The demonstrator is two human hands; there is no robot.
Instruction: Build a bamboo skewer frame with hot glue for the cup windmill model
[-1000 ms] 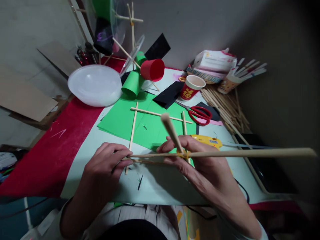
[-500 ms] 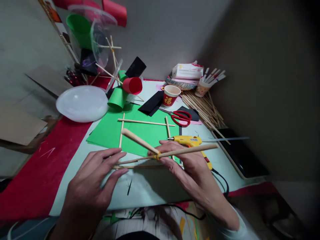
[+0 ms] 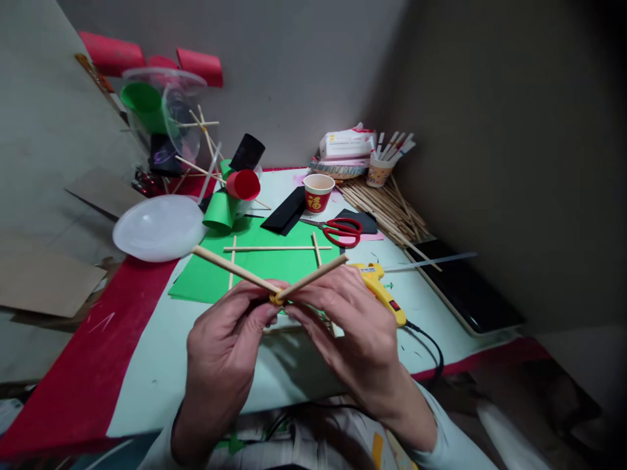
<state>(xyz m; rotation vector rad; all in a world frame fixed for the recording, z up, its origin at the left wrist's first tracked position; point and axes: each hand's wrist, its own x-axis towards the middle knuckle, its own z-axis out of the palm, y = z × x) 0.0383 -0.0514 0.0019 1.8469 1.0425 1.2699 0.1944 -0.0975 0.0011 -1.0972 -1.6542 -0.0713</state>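
Both hands meet at a bundle of wooden sticks (image 3: pixel 235 269) bound by a yellow rubber band (image 3: pixel 277 297). My left hand (image 3: pixel 228 333) pinches the bundle at the band from the left, and my right hand (image 3: pixel 347 313) closes on it from the right. Two sticks fan upward in a V; their lower parts are hidden by my fingers. Below and beyond them, a frame of crossed sticks (image 3: pixel 274 248) lies on green paper (image 3: pixel 196 281), its near part mostly covered by my hands. Beside my right hand is a yellow glue gun (image 3: pixel 385 294).
Red-handled scissors (image 3: pixel 343 232), a paper cup (image 3: pixel 318 192) and folded black paper (image 3: pixel 285 212) lie behind the frame. A stick pile (image 3: pixel 386 202) and a black tablet-like slab (image 3: pixel 470 287) are at right. Left stand a white bowl-like dish (image 3: pixel 159 227) and a coloured paper-tube construction (image 3: pixel 220 209).
My left hand has moved right and now grips the bundle at the rubber band. The bundle has shifted left and turned, its sticks pointing up in a V. The view has shifted slightly.
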